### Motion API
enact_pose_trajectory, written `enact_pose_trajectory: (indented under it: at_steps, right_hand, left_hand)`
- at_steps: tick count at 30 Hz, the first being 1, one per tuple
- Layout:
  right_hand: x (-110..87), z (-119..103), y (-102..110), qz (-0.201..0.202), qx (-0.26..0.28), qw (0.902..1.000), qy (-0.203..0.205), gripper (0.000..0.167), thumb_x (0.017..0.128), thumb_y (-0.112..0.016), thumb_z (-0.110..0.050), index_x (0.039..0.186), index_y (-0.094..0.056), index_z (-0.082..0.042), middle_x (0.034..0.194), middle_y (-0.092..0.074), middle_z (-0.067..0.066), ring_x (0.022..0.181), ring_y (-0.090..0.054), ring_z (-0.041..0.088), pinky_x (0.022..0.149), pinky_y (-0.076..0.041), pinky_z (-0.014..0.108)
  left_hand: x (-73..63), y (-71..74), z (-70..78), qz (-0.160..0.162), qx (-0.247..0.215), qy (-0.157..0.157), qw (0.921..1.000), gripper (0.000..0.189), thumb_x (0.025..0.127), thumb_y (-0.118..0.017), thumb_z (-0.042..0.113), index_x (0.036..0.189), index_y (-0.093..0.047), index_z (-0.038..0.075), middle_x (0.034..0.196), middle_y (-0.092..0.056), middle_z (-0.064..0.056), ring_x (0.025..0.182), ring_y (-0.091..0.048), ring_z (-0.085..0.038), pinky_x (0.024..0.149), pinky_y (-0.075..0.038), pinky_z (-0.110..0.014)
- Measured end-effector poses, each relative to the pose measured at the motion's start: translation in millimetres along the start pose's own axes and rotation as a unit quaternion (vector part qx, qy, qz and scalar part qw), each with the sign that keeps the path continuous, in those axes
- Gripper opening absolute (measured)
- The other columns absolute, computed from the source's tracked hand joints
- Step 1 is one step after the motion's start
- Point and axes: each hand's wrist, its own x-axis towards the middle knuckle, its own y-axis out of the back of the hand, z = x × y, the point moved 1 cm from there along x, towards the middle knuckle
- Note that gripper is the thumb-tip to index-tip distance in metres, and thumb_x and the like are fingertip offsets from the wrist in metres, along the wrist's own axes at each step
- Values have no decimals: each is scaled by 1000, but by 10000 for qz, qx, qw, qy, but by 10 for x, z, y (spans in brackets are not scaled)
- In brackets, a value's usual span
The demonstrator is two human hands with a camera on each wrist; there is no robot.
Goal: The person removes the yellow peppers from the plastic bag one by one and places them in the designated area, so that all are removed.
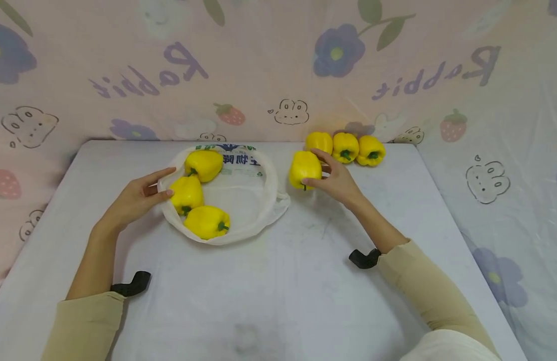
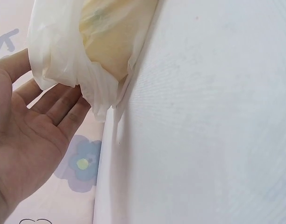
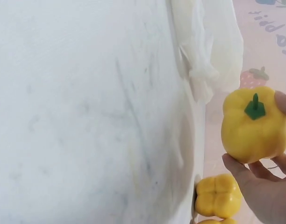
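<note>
Yellow pepper (image 1: 304, 169) in right hand (image 1: 339, 180), thumb and fingers curled round it, raised above white table (image 1: 283, 301), just right of white plastic bag (image 1: 242, 200); green stem toward near side. Left hand (image 1: 136, 198) half open, pinching bag's left rim between thumb and fingers. Bag's mouth wide; three bagged peppers (image 1: 207, 221) along left part. Three loose peppers (image 1: 345, 147) in row, far right, before patterned cloth (image 1: 242, 75).
</note>
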Motion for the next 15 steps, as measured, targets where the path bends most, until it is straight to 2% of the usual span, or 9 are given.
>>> enact_pose_trajectory:
  at_steps: [4,11,15]
  right_hand:
    - [4,107,55,105,-74,9999,-101,83,84,-82,-31,153,-37,-25,154,-38,7,134,-44,33,106,-42,48]
    - [-30,194,149,147,-162,9996,-169,83,85,-81,-29,155,-35,-23,154,-38,12,135,-42,35,108,-39,50]
    - [-64,231,199,121,-205,9994,-255,85,86,-80,-31,156,-32,-24,156,-36,11,137,-41,35,110,-37,50]
  left_hand:
    - [-4,-8,-16,-2,19,-2,10000,63,99,-63,30,155,-36,19,157,-33,-19,106,-54,-4,79,-48,-11]
    - [12,2,-12,-26,42,-76,10000,63,99,-63,28,155,-37,18,155,-36,-21,103,-55,-2,78,-48,-11]
    - [24,1,-14,-27,147,-64,9999,63,99,-63,29,155,-37,18,155,-36,-21,108,-55,-11,79,-47,-10]
